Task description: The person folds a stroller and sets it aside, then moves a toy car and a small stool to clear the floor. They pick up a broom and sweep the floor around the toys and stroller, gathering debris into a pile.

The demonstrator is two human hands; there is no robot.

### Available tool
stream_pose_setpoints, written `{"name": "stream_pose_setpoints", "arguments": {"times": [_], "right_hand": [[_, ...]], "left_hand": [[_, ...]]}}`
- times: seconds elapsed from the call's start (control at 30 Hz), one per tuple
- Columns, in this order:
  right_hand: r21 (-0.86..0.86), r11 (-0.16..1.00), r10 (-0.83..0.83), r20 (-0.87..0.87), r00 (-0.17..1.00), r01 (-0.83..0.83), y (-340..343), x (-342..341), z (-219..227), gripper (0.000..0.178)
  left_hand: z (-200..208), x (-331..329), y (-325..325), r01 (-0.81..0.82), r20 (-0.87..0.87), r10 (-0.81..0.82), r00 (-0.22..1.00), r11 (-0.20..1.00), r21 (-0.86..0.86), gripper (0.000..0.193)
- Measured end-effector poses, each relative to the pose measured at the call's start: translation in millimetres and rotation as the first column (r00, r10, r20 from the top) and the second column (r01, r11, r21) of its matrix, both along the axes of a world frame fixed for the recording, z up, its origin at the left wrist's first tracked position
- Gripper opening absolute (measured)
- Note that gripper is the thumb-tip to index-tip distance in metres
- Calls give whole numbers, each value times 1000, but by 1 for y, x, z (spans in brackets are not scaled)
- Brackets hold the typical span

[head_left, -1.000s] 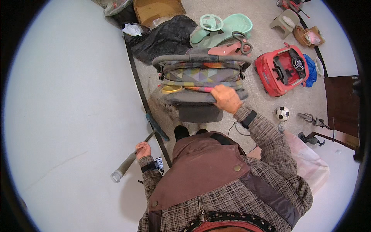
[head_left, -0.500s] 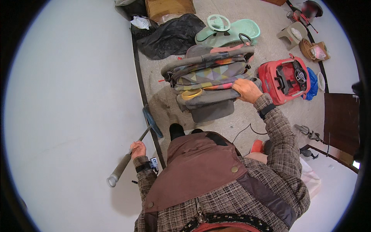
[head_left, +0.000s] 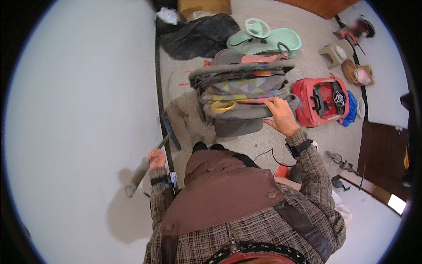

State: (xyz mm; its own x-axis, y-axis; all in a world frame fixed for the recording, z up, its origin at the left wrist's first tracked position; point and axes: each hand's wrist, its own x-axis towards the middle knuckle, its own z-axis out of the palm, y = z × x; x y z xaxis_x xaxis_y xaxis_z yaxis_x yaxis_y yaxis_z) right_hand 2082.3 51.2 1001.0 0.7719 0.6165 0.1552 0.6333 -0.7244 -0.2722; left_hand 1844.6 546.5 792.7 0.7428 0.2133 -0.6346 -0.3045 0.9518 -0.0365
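Note:
My left hand (head_left: 156,159) is closed round the grey shaft of a long-handled floor tool (head_left: 138,177). Its dark blue, bar-shaped head (head_left: 170,131) is down by the foot of the white wall; I cannot tell if it is a broom or a mop. Ahead of me stands a folded grey baby stroller (head_left: 239,111) with a patterned, many-coloured seat and a yellow ring on its near side. My right hand (head_left: 282,115) grips the stroller's near right edge, fingers on top and thumb below. My feet are close to its near side.
Behind the stroller are a mint-green ride-on toy (head_left: 263,42) and a black plastic bag (head_left: 200,37). A red toy car (head_left: 323,99) stands close on the right. Farther right are a stool (head_left: 336,53) and a basket (head_left: 350,71). A black cable (head_left: 272,156) lies near my right foot.
The view has shifted a little. The tool's head has moved slightly up and left along the wall's foot. My right hand still holds the stroller edge, its thumb now lower.

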Motion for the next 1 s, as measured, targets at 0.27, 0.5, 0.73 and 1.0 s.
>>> {"name": "stream_pose_setpoints", "arguments": {"times": [0.27,0.5,0.73,1.0], "right_hand": [[684,637,702,-323,635,-356,175,-42,68,71],[828,476,879,-439,185,-297,257,-71,47,41],[891,428,897,-400,187,-150,240,-68,25,5],[841,525,849,-508,143,-131,220,-36,2,17]], "left_hand": [[11,37,-70,250,-58,-253,966,967,-54,28],[8,50,-133,-153,-149,162,976,986,66,22],[-18,39,-150,-5,-363,10,932,1000,16,30],[-34,39,-170,187,-477,-187,859,981,-47,25]]}}
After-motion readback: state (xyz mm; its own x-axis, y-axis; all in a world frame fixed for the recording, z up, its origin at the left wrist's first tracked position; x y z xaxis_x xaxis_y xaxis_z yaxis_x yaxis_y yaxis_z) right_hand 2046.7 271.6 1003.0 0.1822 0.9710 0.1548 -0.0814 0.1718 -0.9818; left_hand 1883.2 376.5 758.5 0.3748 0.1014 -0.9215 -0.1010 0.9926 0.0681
